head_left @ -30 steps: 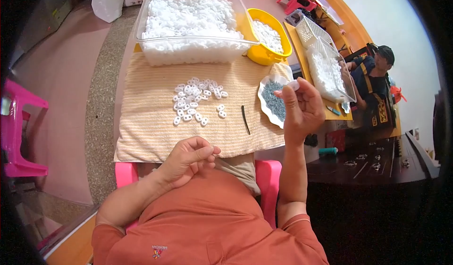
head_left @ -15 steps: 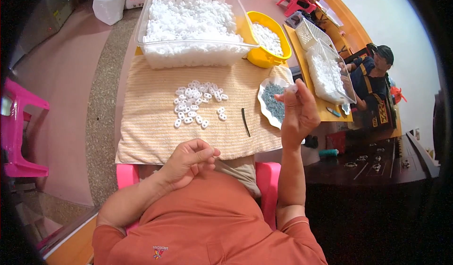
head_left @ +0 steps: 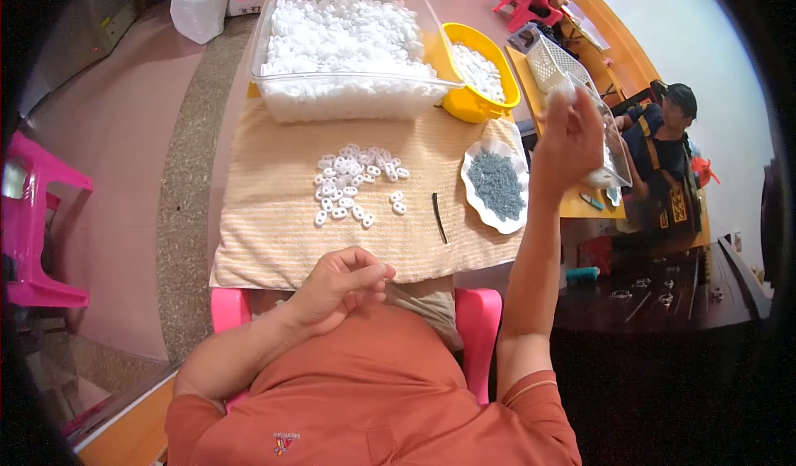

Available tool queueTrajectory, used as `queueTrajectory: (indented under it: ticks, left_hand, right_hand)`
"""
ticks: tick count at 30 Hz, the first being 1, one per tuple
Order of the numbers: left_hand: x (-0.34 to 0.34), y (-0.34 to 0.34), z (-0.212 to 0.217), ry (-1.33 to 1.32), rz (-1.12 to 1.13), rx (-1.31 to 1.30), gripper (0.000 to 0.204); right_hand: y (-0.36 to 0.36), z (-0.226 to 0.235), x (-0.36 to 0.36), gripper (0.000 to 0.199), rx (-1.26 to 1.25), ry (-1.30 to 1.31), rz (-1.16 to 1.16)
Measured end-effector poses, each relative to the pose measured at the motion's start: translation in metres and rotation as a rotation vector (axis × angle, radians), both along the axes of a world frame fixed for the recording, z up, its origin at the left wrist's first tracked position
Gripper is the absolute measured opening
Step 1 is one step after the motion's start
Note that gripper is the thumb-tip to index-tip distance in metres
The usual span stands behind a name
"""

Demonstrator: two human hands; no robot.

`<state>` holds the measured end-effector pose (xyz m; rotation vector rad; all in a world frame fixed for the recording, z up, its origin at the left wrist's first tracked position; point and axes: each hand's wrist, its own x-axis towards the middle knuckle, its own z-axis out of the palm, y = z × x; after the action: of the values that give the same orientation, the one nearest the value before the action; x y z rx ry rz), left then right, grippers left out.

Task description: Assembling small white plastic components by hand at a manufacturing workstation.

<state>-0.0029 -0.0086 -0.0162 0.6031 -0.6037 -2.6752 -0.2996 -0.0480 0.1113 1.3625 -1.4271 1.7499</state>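
Note:
My right hand (head_left: 568, 143) is raised past the table's right side, in front of the clear box (head_left: 615, 161) of white pieces. Its fingertips are pinched on a small white plastic piece, somewhat blurred. Low over my lap, just off the towel's near edge, my left hand (head_left: 344, 288) is curled with thumb and forefinger together; anything in it is hidden. On the striped towel (head_left: 274, 246) lies a loose pile of white two-holed plastic pieces (head_left: 344, 186), with a few set apart to the right. A scalloped white dish (head_left: 521, 161) holds many small grey-blue pieces (head_left: 496, 186).
A large clear bin (head_left: 356, 93) full of white pieces stands at the towel's far side, beside a yellow tub (head_left: 477, 114). A thin black strip (head_left: 439, 217) lies on the towel. Another person (head_left: 663, 143) sits at the right; a pink stool (head_left: 41, 225) stands left.
My right hand has moved up and to the right, from above the scalloped dish to in front of the clear box. My left hand has stayed nearly still.

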Motion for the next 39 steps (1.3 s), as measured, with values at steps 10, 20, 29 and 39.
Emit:
queueTrajectory:
  ticks: [10,20,29,39]
  left_hand:
    - [-0.001,-0.002,-0.003,0.040,0.041,-0.024,0.007]
    - [-0.003,-0.001,-0.004,0.002,0.033,-0.006,0.012]
    - [-0.002,0.000,-0.008,0.024,0.047,-0.016,0.007]
    - [-0.001,-0.001,-0.004,0.018,0.055,0.003,0.010]
  right_hand:
    - [-0.022,-0.045,-0.033,0.020,0.680,-0.068,0.028]
    - [0.028,-0.090,0.047,0.012,1.155,0.074,0.490]
    - [0.024,-0.102,0.071,0.018,1.158,0.213,0.389]
    - [-0.005,-0.108,0.088,0.018,1.184,0.446,0.299]
